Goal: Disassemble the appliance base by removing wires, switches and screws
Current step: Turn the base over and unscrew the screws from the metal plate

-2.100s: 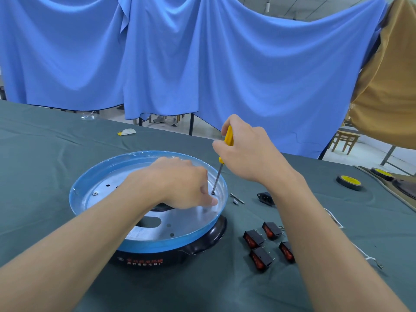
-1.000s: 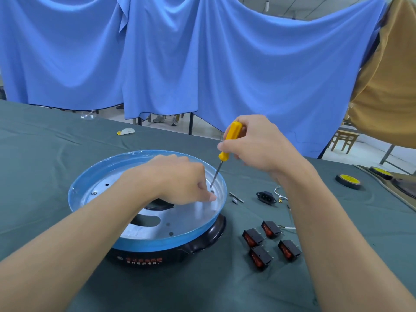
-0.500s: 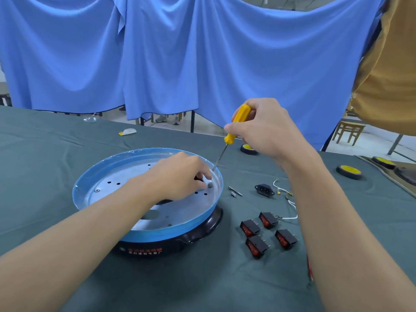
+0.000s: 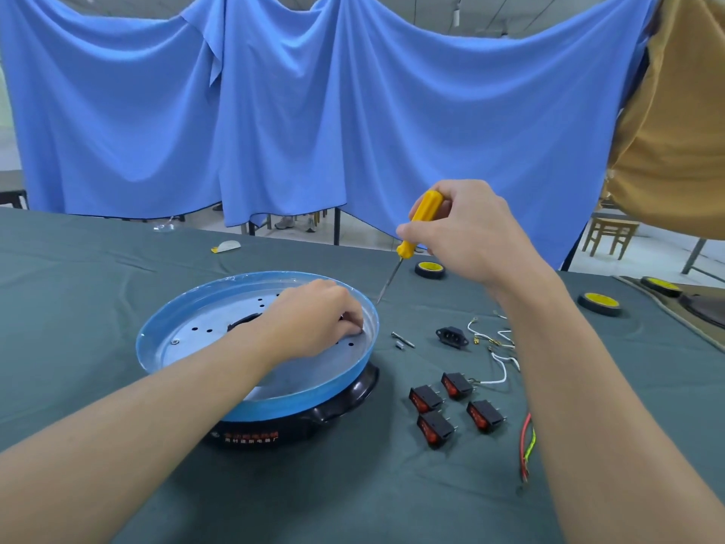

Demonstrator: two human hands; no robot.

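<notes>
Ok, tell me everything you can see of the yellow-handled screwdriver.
The yellow-handled screwdriver has a chunky handle that looks like plastic. It narrows to a small collar, and a thin grey metal shaft runs on from there. The right hand grips the handle with curled fingers and holds it in the air. The tool is tilted, with the handle up and to the right and the tip pointing down and left. The tip ends beside the far right rim of the blue round appliance base. Whether it touches the rim cannot be told.

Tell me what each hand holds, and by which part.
Right hand grips the screwdriver by its yellow handle. Left hand has its fingertips curled inside the base; whether they pinch anything cannot be told.
</notes>
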